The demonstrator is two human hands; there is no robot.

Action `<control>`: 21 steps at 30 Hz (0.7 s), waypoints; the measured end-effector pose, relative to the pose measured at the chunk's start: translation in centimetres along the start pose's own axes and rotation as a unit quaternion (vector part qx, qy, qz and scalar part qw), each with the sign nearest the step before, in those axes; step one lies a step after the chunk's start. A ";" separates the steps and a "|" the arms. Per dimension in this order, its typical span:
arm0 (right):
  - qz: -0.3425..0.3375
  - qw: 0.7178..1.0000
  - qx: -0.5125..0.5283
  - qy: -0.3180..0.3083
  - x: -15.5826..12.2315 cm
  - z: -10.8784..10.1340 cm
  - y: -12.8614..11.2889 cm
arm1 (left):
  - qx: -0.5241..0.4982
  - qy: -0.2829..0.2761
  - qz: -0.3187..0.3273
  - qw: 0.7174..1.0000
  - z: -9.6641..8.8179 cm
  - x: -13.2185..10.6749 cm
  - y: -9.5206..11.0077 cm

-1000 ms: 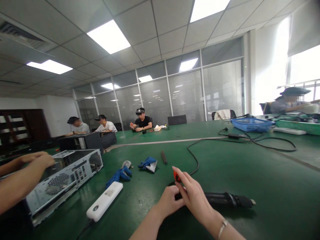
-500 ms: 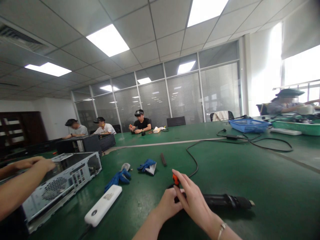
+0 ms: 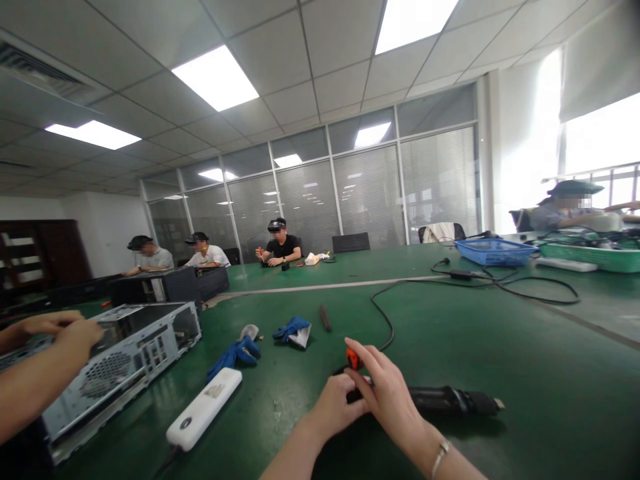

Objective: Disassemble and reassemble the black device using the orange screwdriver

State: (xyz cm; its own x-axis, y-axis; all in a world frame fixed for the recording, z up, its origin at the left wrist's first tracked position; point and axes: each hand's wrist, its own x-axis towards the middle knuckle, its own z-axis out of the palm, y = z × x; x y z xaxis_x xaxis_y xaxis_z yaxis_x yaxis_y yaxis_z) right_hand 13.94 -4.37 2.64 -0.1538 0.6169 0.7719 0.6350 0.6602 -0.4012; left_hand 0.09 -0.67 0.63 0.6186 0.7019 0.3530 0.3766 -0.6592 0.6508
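A black electric screwdriver [image 3: 450, 401] lies on its side on the green table [image 3: 500, 347], its tip pointing right and an orange part [image 3: 353, 359] at its cabled end. My right hand [image 3: 387, 393] is curled over that near end, fingertips by the orange part. My left hand [image 3: 335, 405] is closed against the same end from the left, partly hidden behind the right hand. A black cable [image 3: 387, 320] runs away from the tool across the table.
A white power strip [image 3: 204, 409] lies at the lower left. An open computer case [image 3: 125, 353] stands left, with another person's arms [image 3: 40, 360] over it. Blue gloves [image 3: 265, 340] and a short black bar [image 3: 325, 318] lie ahead. A blue basket [image 3: 495, 251] sits far right. Other people sit at the far side.
My hands stay on the tool's end with barely any shift. The view has drifted slightly, and the neighbour's hands moved a little left over the case.
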 end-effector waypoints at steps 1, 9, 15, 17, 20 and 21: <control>-0.004 1.000 0.008 -0.001 0.0 0.0 0.0 | 0.001 0.001 0.000 1.000 0.0 0.0 0.0; -0.023 1.000 0.016 0.003 0.1 -0.2 -0.4 | 0.011 0.001 -0.019 1.000 0.0 0.0 -0.1; -0.026 0.999 0.043 -0.009 0.2 -0.1 -0.5 | 0.004 0.026 0.014 1.000 0.5 0.1 -1.1; -0.029 0.999 0.024 0.001 0.2 -0.1 -0.5 | -0.006 0.023 0.022 0.999 0.4 0.1 -1.0; -0.027 1.000 0.013 0.002 0.3 0.0 -0.5 | -0.003 0.025 0.015 1.000 0.3 0.0 -0.8; -0.028 0.999 0.022 -0.002 0.3 0.0 -0.5 | 0.000 0.027 0.012 1.000 0.3 0.0 -0.9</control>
State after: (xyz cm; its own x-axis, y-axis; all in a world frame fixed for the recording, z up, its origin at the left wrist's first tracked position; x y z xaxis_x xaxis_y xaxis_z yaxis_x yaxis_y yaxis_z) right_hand 13.60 -4.57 3.08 -0.1912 0.5796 0.7922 0.5916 0.7121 -0.3782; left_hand 0.01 -0.19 -0.17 0.5896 0.6991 0.4046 0.3621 -0.6765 0.6412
